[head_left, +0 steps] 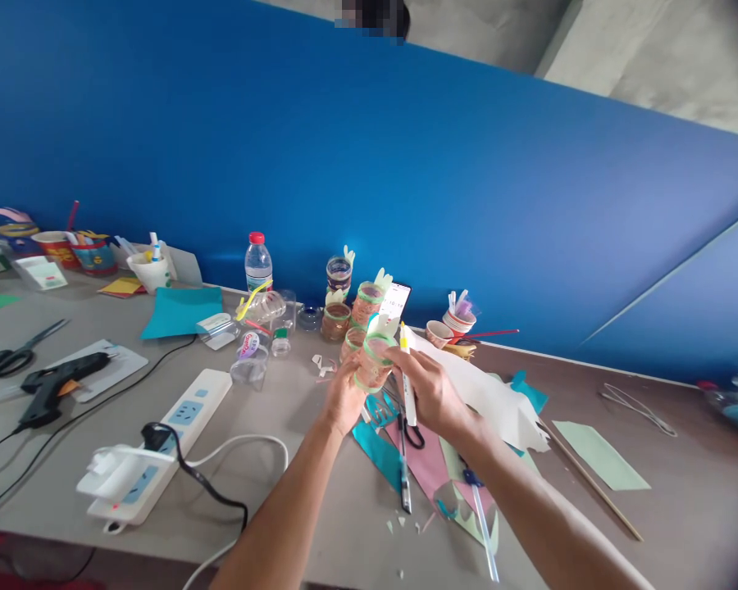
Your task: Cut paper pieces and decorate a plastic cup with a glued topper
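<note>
My left hand (344, 399) is closed round a small clear cup (373, 364) wrapped in brownish cord with green rims, held above the table. My right hand (429, 390) touches the cup's right side with its fingertips and also grips a white pen with a yellow tip (407, 385), which points upward. Under my hands lie pink and teal paper pieces (427, 459), black scissors (413, 433) and a dark pen (404, 483). A white paper sheet (492, 393) spreads to the right of them.
Similar decorated jars (365, 303), a phone (395, 300) and a water bottle (258, 262) stand along the blue wall. A white power strip (160, 442) with plugged cables, a black glue gun (58, 385) and scissors (12, 352) lie left. A wooden stick (590, 479) and pale green paper (599, 455) lie right.
</note>
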`<control>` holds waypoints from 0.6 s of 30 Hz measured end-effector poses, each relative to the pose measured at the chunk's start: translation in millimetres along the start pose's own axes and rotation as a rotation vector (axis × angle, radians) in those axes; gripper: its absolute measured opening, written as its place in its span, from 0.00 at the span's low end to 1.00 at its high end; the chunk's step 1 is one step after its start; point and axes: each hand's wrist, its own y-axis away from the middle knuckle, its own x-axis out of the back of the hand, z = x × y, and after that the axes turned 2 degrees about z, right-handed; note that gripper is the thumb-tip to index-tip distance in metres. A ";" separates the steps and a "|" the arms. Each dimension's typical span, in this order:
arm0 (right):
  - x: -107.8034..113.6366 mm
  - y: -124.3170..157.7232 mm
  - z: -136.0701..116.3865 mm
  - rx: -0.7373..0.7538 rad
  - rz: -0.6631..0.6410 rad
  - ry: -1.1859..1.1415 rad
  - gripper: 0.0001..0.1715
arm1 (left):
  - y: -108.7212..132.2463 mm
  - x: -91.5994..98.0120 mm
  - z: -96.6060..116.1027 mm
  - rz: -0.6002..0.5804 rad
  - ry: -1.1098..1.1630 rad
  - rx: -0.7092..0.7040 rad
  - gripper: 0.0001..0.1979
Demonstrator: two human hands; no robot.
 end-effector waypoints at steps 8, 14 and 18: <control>10.9 -0.8 7.9 -0.059 0.023 0.034 0.23 | -3.3 10.4 -2.3 0.184 -0.017 0.068 0.12; 17.0 0.1 38.6 -0.151 0.112 0.067 0.21 | -10.4 20.7 -0.7 0.469 -0.172 0.012 0.15; 23.0 -15.4 57.0 -0.165 0.215 0.059 0.19 | -10.9 22.2 -1.4 0.563 -0.258 -0.082 0.15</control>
